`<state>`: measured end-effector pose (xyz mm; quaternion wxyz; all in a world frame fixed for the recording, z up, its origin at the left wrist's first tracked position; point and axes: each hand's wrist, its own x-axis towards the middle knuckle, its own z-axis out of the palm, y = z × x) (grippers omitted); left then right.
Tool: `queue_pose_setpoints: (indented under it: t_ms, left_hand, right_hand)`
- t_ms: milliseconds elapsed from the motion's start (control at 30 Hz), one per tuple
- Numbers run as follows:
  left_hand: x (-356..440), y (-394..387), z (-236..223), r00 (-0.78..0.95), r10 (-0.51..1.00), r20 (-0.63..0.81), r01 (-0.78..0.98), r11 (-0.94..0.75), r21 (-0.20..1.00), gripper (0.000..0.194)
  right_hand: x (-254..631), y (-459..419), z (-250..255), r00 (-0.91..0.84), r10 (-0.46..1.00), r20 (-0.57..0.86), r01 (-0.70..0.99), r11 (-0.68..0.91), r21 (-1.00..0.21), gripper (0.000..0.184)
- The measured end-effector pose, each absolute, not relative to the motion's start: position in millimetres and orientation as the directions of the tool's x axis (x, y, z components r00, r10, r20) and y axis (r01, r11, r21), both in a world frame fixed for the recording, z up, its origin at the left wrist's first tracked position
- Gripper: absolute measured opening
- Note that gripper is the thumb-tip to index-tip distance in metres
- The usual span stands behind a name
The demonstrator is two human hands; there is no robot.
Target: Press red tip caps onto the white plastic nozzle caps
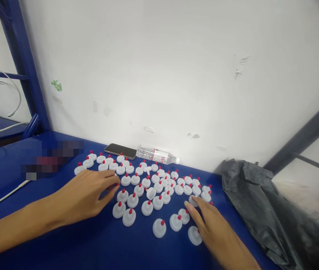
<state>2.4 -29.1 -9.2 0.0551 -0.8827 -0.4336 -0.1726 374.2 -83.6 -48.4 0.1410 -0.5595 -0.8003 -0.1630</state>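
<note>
Many white round caps with red tips (pixel 147 207) stand spread over the blue table, most upright and a few tipped over. My left hand (pixel 92 191) is over the left part of the group, thumb and forefinger closed around the red tip of one cap; its base is mostly hidden. At the right side, my right hand (pixel 215 228) has its thumb and forefinger at another white cap (pixel 193 201), whose red tip is covered by the fingers. A further cap (pixel 194 236) lies beside the right palm, partly hidden by it.
Against the wall lie a black phone (pixel 120 150) and a clear plastic bottle (pixel 157 154) on its side. A black plastic bag (pixel 256 202) covers the right edge. A white cable (pixel 4 197) and a blurred patch are at left, near a blue metal frame (pixel 31 67).
</note>
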Motion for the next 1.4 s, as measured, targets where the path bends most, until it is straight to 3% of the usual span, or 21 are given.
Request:
queue_pose_setpoints:
  t_ms: [100, 200, 333, 433, 600, 733, 900, 1000, 1100, 1267, 1400]
  left_hand:
    - [10, -37, -13, 0.586, 0.663, 0.465, 0.651, -0.728, 0.216, 0.022]
    - [17, -45, -16, 0.571, 0.613, 0.546, 0.475, -0.789, 0.389, 0.025]
    - [26, -51, -16, 0.497, 0.738, 0.455, 0.385, -0.658, 0.647, 0.024]
    - [27, -53, -18, 0.472, 0.798, 0.374, 0.36, -0.562, 0.744, 0.023]
    - [23, -52, -31, 0.463, 0.788, 0.405, 0.277, -0.563, 0.779, 0.024]
    - [24, -54, -38, 0.486, 0.767, 0.419, 0.263, -0.585, 0.767, 0.026]
    - [24, -56, -40, 0.494, 0.757, 0.427, 0.252, -0.595, 0.763, 0.031]
    - [22, -57, -41, 0.55, 0.742, 0.384, 0.223, -0.574, 0.788, 0.033]
    - [21, -59, -39, 0.586, 0.725, 0.361, 0.213, -0.568, 0.795, 0.033]
    - [24, -62, -30, 0.549, 0.745, 0.38, 0.175, -0.547, 0.818, 0.025]
    - [28, -64, -31, 0.504, 0.776, 0.379, 0.158, -0.514, 0.843, 0.022]
  right_hand:
    - [364, -81, -32, -0.157, 0.867, 0.473, 0.97, 0.225, -0.09, 0.032]
    - [352, -81, -13, -0.019, 0.846, 0.532, 0.947, 0.186, -0.261, 0.032]
    - [336, -86, 2, -0.074, 0.797, 0.599, 0.893, 0.32, -0.316, 0.025]
    - [320, -89, 6, -0.116, 0.768, 0.63, 0.845, 0.409, -0.344, 0.018]
    - [288, -93, 5, -0.294, 0.733, 0.613, 0.696, 0.604, -0.388, 0.012]
    - [270, -94, -7, -0.379, 0.731, 0.567, 0.637, 0.651, -0.413, 0.023]
    - [263, -92, -20, -0.497, 0.696, 0.519, 0.642, 0.697, -0.319, 0.03]
    - [257, -89, -26, -0.436, 0.664, 0.607, 0.607, 0.715, -0.347, 0.013]
    - [249, -89, -28, -0.344, 0.609, 0.715, 0.545, 0.749, -0.377, 0.016]
    - [253, -96, -14, -0.498, 0.635, 0.59, 0.584, 0.749, -0.313, 0.008]
    - [257, -97, -7, -0.457, 0.684, 0.569, 0.63, 0.7, -0.337, 0.014]
